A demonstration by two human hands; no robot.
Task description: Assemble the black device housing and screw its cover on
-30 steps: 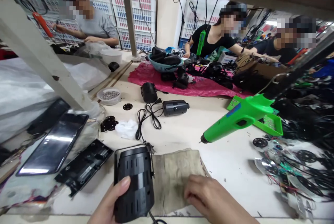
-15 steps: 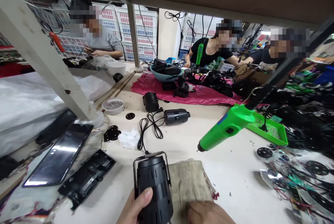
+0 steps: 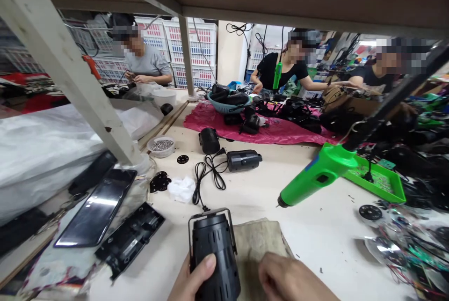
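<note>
Head view: left hand [image 3: 193,276] grips the lamp [image 3: 216,252], bottom centre, body seemingly closed up, while a shell [image 3: 130,239] lies open, lower left. Right hand [image 3: 289,276] curls at the cloth [image 3: 255,239], any hold hidden; metal bits [image 3: 162,144] sit in the tub [image 3: 159,153], centre left, black parts [image 3: 228,97] in the basket [image 3: 228,107], upper centre.

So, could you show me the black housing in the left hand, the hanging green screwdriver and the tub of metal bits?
Black housing [image 3: 225,259]: head view, middle of its casing.
Green screwdriver [image 3: 308,180]: head view, its green body.
Tub [image 3: 161,153]: head view, its front wall.
</note>
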